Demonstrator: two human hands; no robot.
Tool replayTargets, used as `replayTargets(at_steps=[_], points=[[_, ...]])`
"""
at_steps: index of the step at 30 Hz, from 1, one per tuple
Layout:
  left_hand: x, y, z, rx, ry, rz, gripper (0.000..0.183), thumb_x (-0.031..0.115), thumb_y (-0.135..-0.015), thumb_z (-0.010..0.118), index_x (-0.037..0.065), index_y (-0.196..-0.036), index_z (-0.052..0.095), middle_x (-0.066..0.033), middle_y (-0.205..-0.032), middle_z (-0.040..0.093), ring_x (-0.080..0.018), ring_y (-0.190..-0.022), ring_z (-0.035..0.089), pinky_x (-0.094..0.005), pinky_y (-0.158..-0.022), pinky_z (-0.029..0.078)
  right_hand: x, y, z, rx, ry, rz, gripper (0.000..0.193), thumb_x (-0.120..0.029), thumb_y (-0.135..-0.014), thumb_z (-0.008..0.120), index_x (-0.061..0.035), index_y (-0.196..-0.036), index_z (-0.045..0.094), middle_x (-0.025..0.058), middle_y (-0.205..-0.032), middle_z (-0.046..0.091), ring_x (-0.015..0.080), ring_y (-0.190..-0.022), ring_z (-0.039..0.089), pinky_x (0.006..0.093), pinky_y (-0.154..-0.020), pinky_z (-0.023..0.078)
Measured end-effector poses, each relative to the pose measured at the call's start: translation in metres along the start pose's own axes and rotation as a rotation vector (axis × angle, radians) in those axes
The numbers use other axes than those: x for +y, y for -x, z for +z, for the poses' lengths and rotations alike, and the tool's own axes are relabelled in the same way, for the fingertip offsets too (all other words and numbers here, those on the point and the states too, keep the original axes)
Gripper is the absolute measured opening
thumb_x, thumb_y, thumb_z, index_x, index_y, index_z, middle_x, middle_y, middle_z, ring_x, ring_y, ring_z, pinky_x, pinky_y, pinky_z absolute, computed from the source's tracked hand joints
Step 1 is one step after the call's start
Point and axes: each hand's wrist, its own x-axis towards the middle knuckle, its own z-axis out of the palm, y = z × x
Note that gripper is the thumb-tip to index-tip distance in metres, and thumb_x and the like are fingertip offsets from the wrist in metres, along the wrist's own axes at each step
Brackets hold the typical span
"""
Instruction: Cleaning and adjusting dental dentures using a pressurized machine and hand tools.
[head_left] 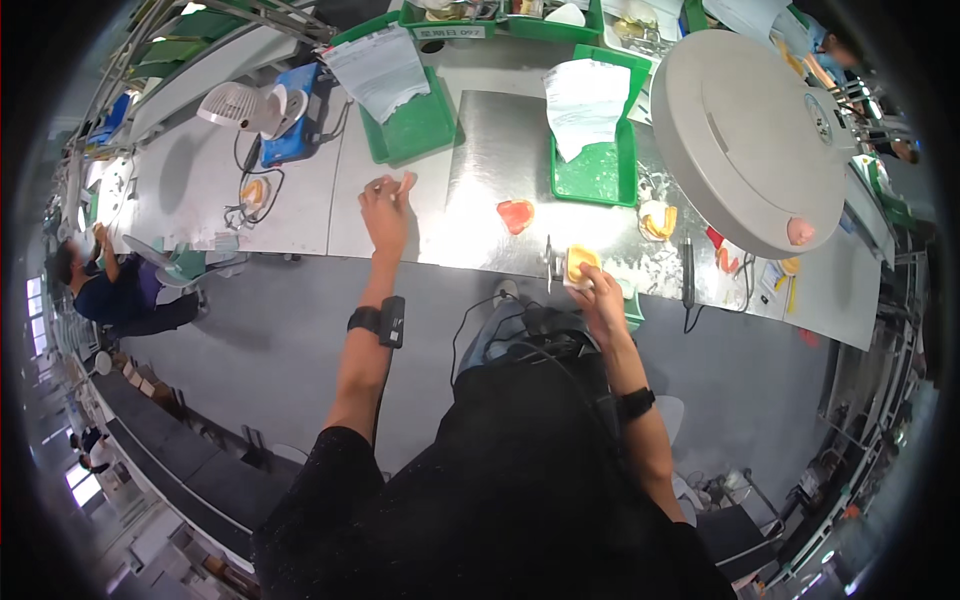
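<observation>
My left hand (383, 222) is over the bench's light surface, its fingers pinched on a small pink piece (407, 182). What that piece is, I cannot make out. At the bench's front edge, my right hand (603, 305) grips a yellow-and-white dental cast (582, 262) from its near side. Just left of the cast, a slim metal tool (549, 262) stands out at the edge. A red, arch-shaped plate (516, 216) lies on the metal sheet between my hands.
Two green trays (590, 175) (410, 130) with papers stand farther back. A large round lamp (745, 140) overhangs the right side. Another cast (657, 220) and a pen-shaped handpiece (688, 270) lie beneath it. Left are a small fan (233, 105) and, farther off, another person (125, 290).
</observation>
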Motion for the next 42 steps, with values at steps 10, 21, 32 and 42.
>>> replayTargets(at_steps=[10, 21, 32, 42], points=[[0.088, 0.048, -0.017, -0.168, 0.671, -0.301, 0.032, 0.027, -0.084, 0.072, -0.002, -0.096, 0.067, -0.0159, -0.087, 0.068, -0.0274, -0.085, 0.064, -0.0353, -0.086, 0.048, 0.014, -0.051, 0.003, 0.082, -0.047, -0.139, 0.047, -0.015, -0.091, 0.062, 0.0085, -0.128, 0.044, 0.0161, -0.119, 0.056, 0.025, -0.113, 0.057, 0.0363, -0.093, 0.051], [0.134, 0.05, 0.025, -0.15, 0.357, 0.12, 0.051, 0.022, -0.072, 0.078, 0.01, -0.117, 0.056, -0.0096, -0.129, 0.053, -0.0297, -0.12, 0.044, -0.0433, -0.097, 0.034, -0.003, 0.01, -0.032, 0.142, 0.262, -0.293, 0.043, -0.014, -0.091, 0.062, 0.0048, -0.127, 0.048, 0.0158, -0.123, 0.053, 0.0226, -0.113, 0.056, 0.0346, -0.09, 0.05], [0.132, 0.036, 0.04, -0.215, 0.482, 0.354, 0.037, 0.005, -0.076, 0.072, 0.002, -0.112, 0.062, -0.0132, -0.122, 0.061, -0.0296, -0.122, 0.052, -0.0381, -0.096, 0.042, -0.004, 0.042, -0.043, 0.073, 0.325, -0.264, 0.027, -0.017, -0.093, 0.061, 0.0018, -0.112, 0.058, 0.0101, -0.108, 0.061, 0.0182, -0.099, 0.063, 0.03, -0.083, 0.051], [0.124, 0.032, 0.016, -0.164, 0.573, 0.093, 0.028, 0.005, -0.084, 0.065, 0.002, -0.112, 0.063, -0.0123, -0.108, 0.063, -0.026, -0.095, 0.059, -0.0349, -0.085, 0.049, -0.011, 0.051, -0.008, -0.073, 0.391, -0.35, 0.017, -0.008, -0.092, 0.061, 0.0029, -0.104, 0.059, 0.0086, -0.102, 0.065, 0.0137, -0.088, 0.064, 0.025, -0.077, 0.048]])
